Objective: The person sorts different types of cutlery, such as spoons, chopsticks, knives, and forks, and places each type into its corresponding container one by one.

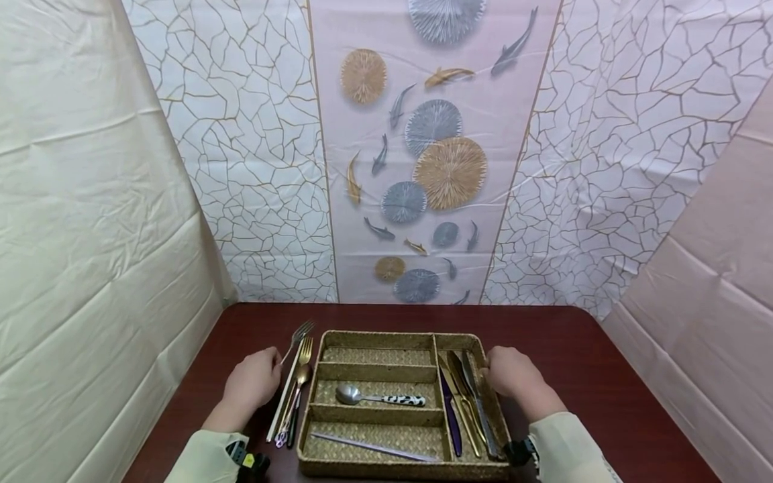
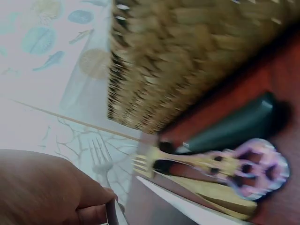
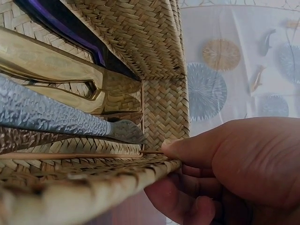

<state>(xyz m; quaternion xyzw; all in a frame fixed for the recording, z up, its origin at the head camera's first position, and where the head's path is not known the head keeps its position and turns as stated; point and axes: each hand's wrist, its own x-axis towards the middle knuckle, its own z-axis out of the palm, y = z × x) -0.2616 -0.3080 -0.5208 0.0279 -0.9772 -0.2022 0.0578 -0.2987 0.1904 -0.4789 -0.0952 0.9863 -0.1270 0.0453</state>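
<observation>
My left hand pinches a silver fork by its handle, tines pointing away, left of the woven cutlery tray. Beside that hand lie a gold fork, a gold spoon, a long white stick-like piece and a dark green handle. My right hand grips the tray's right wall near the far corner, thumb on the inner side and fingers outside. Several knives, among them a hammered silver knife and a gold knife, lie in the right compartment.
A spoon with a black-and-white handle lies in the tray's middle left compartment. One thin silvery stick lies in the front compartment. The dark red table meets a patterned cloth backdrop behind; plain cloth hangs at both sides.
</observation>
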